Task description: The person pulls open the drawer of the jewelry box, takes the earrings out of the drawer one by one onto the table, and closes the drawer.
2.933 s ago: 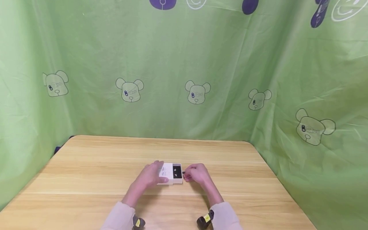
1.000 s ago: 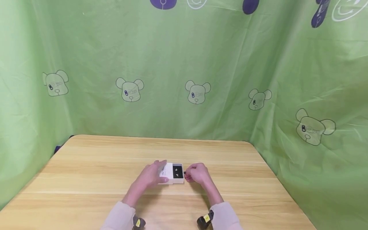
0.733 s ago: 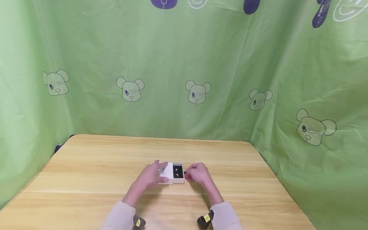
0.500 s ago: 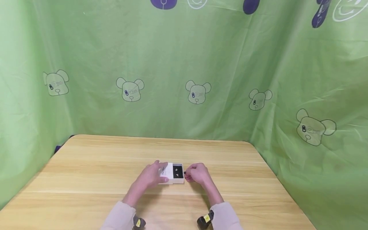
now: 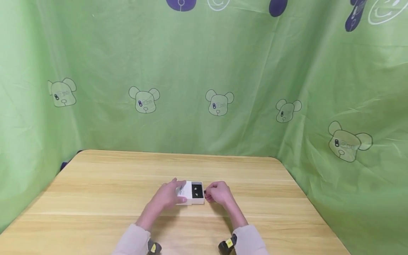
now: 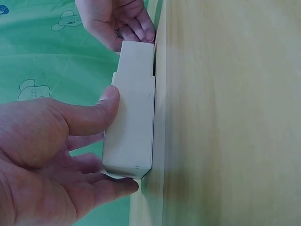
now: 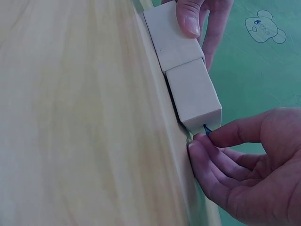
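Observation:
A small white jewellery box with a sliding drawer lies on the table. My left hand grips its printed outer sleeve, thumb on the near long side and fingers over the far side. The drawer sticks partly out to the right. Inside it shows a black insert bearing two small silvery star-shaped pieces. At the drawer's end, my right hand pinches a short dark pull tab between thumb and index finger. The rest of the drawer is hidden inside the sleeve.
The light wooden table surrounds the box on all sides. Green curtains with bear-head prints hang behind and at both sides of it. Dark devices with yellow labels sit at both wrists, such as the right wrist camera.
Since the earliest frame the drawer has slid slightly further right out of the sleeve, the right hand moving with it. Over the last second, hands and box stay almost still.

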Demonstrator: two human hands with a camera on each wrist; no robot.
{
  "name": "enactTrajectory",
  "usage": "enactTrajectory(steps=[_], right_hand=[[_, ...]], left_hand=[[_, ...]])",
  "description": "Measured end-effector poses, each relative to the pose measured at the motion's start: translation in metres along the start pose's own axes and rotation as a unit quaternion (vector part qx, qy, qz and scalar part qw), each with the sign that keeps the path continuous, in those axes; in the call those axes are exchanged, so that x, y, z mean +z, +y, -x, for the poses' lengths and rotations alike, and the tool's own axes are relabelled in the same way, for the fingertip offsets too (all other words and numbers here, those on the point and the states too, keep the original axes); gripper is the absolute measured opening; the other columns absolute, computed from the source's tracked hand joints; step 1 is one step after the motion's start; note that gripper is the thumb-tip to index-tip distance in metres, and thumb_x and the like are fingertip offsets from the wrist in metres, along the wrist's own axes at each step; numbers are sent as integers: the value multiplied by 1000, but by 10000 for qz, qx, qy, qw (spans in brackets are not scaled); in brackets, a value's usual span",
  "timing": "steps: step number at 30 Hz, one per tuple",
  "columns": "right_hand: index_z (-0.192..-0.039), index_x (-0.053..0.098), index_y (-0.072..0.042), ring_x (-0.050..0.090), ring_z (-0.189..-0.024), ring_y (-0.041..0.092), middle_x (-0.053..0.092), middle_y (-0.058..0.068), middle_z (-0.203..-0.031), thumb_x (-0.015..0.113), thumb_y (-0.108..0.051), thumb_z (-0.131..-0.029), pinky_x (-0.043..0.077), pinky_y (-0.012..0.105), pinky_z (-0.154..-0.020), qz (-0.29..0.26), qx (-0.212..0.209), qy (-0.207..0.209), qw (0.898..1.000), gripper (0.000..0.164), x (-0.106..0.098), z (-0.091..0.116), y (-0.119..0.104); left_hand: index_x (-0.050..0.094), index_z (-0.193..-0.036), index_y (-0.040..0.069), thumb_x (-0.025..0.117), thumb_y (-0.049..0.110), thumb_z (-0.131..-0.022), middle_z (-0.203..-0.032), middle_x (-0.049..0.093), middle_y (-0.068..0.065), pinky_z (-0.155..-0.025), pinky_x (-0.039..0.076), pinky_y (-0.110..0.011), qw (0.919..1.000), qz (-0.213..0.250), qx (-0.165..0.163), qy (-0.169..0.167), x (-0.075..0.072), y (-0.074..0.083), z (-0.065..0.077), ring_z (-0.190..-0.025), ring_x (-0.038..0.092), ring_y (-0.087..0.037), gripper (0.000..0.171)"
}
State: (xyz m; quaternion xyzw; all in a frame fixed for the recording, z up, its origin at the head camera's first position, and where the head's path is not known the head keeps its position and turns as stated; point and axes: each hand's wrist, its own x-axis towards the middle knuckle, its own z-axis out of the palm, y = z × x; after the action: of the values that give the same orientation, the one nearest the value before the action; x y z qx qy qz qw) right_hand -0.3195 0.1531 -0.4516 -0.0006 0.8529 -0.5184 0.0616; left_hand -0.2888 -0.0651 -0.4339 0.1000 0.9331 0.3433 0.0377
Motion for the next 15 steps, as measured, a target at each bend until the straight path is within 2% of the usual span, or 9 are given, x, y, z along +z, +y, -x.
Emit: enactTrajectory(steps=[8, 15], right_hand=[[-96, 71, 6, 69, -70, 20, 72, 15, -82, 61, -4, -92, 63, 32, -66, 245, -77, 116, 9996, 15, 1, 0, -1], [-96, 70, 4, 69, -70, 22, 73, 16, -84, 61, -4, -91, 57, 27, -58, 450, -119, 310, 9984, 13, 1, 1, -2]], left_hand=[[54, -147, 15, 81, 24, -84, -159, 35, -27, -114, 33, -69, 10000, -16, 10, 14, -1, -1, 0, -140, 38, -57, 69], [55, -147, 15, 81, 25, -84, -160, 35, -27, -114, 34, -69, 10000, -8, 2, -10, -1, -1, 0, -140, 38, -56, 69]])
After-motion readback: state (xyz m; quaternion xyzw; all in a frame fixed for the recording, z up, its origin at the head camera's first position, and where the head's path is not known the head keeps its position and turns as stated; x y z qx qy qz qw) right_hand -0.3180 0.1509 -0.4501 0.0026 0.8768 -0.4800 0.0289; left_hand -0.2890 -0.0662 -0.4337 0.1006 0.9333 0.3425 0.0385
